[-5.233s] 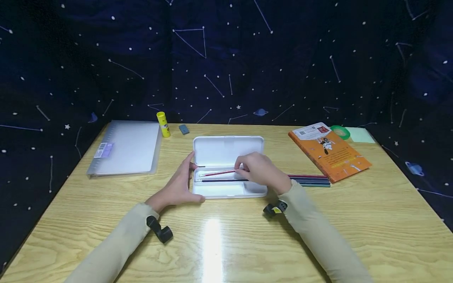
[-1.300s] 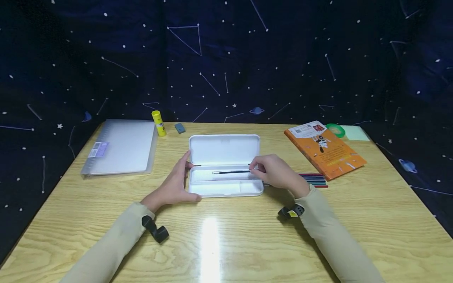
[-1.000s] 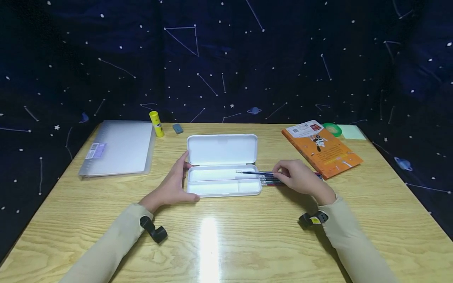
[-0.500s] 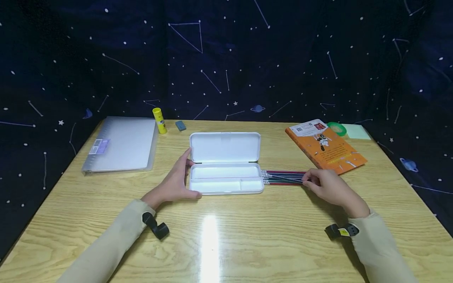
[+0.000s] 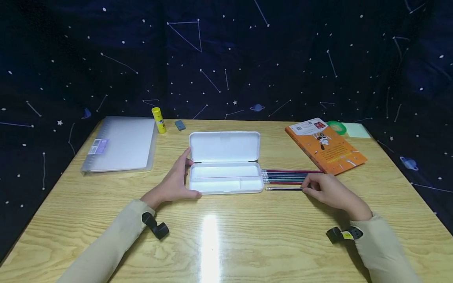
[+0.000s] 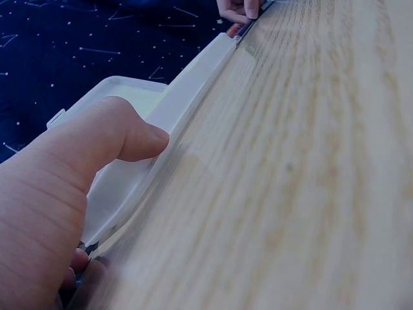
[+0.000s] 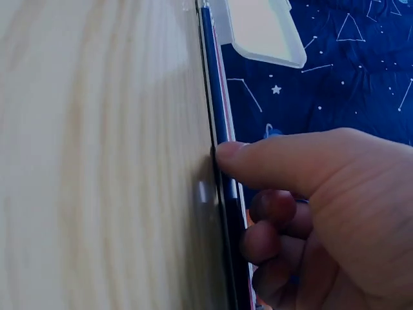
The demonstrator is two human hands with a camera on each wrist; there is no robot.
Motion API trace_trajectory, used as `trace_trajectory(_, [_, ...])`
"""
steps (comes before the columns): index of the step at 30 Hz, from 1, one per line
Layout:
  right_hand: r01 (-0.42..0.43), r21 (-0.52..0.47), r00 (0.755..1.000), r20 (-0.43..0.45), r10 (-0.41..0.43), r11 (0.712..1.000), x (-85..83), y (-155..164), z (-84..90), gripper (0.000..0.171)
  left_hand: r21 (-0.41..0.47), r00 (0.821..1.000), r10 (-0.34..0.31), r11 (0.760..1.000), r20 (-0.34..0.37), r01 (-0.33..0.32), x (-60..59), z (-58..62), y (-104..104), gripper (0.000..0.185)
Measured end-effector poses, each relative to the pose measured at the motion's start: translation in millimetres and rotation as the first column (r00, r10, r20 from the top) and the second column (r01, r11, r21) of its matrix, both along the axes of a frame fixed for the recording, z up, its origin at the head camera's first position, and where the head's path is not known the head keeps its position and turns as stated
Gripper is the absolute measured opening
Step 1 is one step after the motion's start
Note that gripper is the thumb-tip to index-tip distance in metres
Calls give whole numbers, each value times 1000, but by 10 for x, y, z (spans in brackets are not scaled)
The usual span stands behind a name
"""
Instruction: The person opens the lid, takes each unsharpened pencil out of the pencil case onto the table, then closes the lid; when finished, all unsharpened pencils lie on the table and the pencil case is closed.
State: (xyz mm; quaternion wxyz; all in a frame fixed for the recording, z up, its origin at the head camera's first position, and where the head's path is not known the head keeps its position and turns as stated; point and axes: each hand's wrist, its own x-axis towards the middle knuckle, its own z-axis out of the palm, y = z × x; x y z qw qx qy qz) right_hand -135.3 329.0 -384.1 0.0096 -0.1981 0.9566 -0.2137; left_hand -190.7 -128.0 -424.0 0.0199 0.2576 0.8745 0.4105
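White plastic pencil case (image 5: 224,183), lid open, mid-table. Both tray compartments look bare; emptying seems done or nearly so, by my reading.

Left hand (image 5: 175,184) braces the case's left end, fingers fairly straight along the wall, thumb on the near edge.

Right hand (image 5: 329,190) pinches the dark pencil (image 5: 283,189) at its right end, thumb pressed on the shaft; the pencil lies on the light wooden table (image 5: 226,239), nearest in the row.

Row of coloured pencils (image 5: 288,177) lies just right of the case, parallel, tips toward it.

Left to do, probably: let go of this last pencil.
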Motion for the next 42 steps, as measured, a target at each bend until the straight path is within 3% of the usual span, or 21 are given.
trace_trajectory(7, [9,-22,999,-40,-10,1000,-81,-53,-37,19,9,1000,0,1000,-6,0,-4,-15,0,134])
trace_trajectory(15, [8,-10,1000,-2,-8,1000,-186,-183,23,16,-7,1000,5,1000,20,-5,29,42,5,133])
trace_trajectory(24, [-73,-51,997,10,74,996,-451,-599,93,7,-9,1000,5,1000,20,-4,32,49,9,133])
trace_trajectory(33, [-185,-110,981,32,190,977,-640,-1052,96,10,-6,1000,3,1000,9,-3,29,37,20,133])
trace_trajectory(42, [-219,-41,975,11,220,975,-751,-1305,79,16,-4,1000,17,1000,11,-17,30,36,14,132])
